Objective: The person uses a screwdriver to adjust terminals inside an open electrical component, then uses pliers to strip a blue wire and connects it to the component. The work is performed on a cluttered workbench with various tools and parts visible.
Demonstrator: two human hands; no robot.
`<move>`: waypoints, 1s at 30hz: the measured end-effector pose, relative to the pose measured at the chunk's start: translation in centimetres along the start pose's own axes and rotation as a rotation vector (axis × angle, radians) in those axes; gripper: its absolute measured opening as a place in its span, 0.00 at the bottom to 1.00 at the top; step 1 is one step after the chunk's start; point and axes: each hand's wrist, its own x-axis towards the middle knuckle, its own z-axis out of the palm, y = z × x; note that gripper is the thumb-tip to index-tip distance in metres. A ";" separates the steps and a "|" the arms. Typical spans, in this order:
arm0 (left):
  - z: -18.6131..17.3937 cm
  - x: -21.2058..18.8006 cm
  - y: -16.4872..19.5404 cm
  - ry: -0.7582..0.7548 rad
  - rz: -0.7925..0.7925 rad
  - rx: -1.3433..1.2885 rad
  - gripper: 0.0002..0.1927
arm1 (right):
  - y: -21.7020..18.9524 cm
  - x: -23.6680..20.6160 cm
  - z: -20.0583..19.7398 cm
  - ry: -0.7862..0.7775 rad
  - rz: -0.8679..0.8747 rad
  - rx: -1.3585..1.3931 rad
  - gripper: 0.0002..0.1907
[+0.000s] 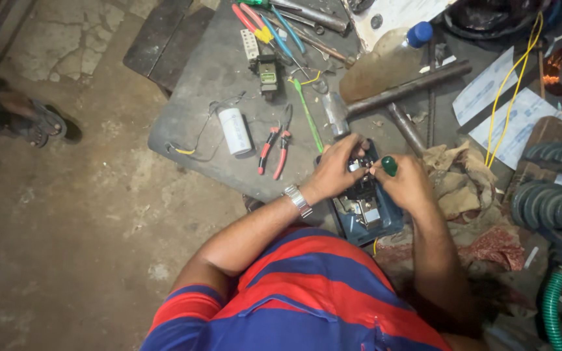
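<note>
Blue housing [385, 224] open, metal parts inside; both hands on it.

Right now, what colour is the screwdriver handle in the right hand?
Green: the screwdriver handle pokes out of the right hand, clearest in the head view.

Dim warm light, soft wide-angle edges

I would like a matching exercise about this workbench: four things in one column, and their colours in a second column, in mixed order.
Things:
1. pliers handles
2. cylinder-shaped capacitor
3. screwdriver handle in the right hand
4. casing under the left hand

Colours:
A. white
B. blue
C. red
D. green

Pairs: 1-C, 2-A, 3-D, 4-B
</note>
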 end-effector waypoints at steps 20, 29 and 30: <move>0.1 -0.1 0.6 0.018 0.021 0.081 0.15 | 1.3 -0.8 1.8 0.117 -0.034 0.143 0.09; 0.4 -0.9 0.0 0.020 0.070 0.054 0.16 | 0.3 -4.2 -2.7 0.488 -0.270 0.204 0.09; 0.5 -1.0 0.0 0.021 0.077 0.063 0.17 | 0.1 -5.0 -3.4 0.558 -0.261 0.473 0.11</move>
